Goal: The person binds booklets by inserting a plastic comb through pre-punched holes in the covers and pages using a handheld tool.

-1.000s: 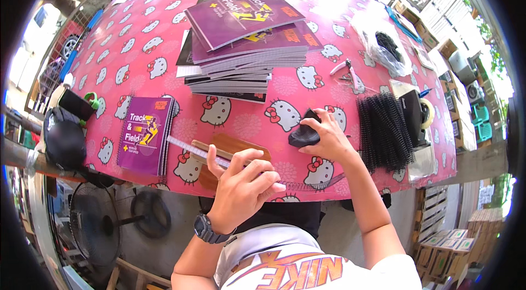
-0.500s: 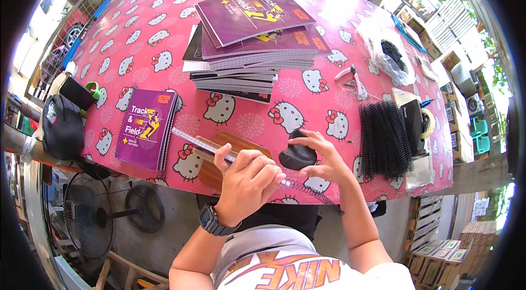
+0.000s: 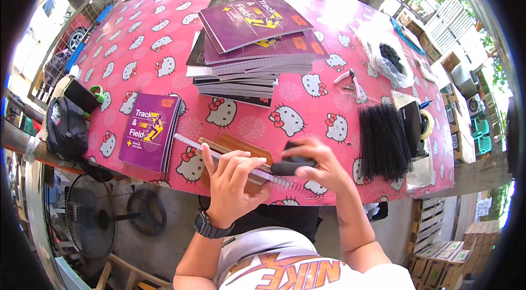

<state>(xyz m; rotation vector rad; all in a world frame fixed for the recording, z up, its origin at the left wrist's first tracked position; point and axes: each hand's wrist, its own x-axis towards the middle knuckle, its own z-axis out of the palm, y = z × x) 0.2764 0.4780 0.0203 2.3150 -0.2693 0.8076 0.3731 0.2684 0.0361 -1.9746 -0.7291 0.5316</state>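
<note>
The left hand presses flat fingers on a ruler; the right hand fingers hold a black tool on the counter.

The left hand covers the middle of the long ruler-like strip and most of the brown board beneath it. The right hand conceals most of the black object; its kind cannot be determined. Contents of the clear bag are indistinct.

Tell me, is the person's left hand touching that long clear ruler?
Touching. The head view shows the left hand pressing its fingers down on the ruler, which lies over the wooden board.
</note>
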